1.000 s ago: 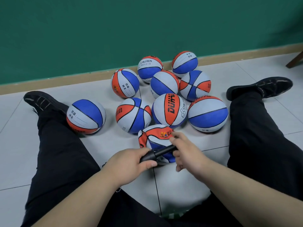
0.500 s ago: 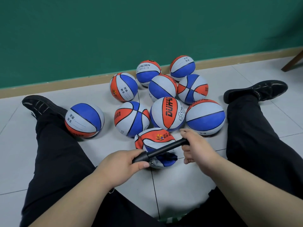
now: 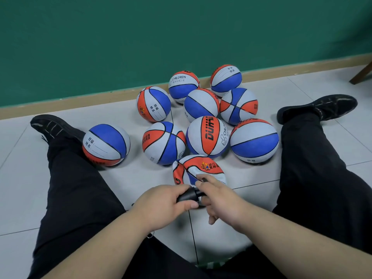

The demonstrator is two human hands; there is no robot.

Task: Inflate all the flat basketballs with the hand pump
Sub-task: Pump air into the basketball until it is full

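Pale grey floor tiles [image 3: 22, 198] are running up to a tan wooden skirting board [image 3: 80, 100] and a dark green wall [image 3: 181, 37], with a person sitting legs apart among basketballs.

Between the black trouser legs [image 3: 80, 188], the crumpled orange, white and blue flat basketball [image 3: 198, 168] is lying on the tiles in front of both hands. The left hand [image 3: 163, 202] is holding the barrel of the short black hand pump [image 3: 189, 195] in a closed grip, while the right hand [image 3: 219, 200] is holding the pump's far end, its grip closed too. Nine round basketballs [image 3: 207, 136] are clustering beyond it, towards the wall, one touching the left leg. A brown wooden furniture leg [image 3: 362, 74] is showing at the far right edge.
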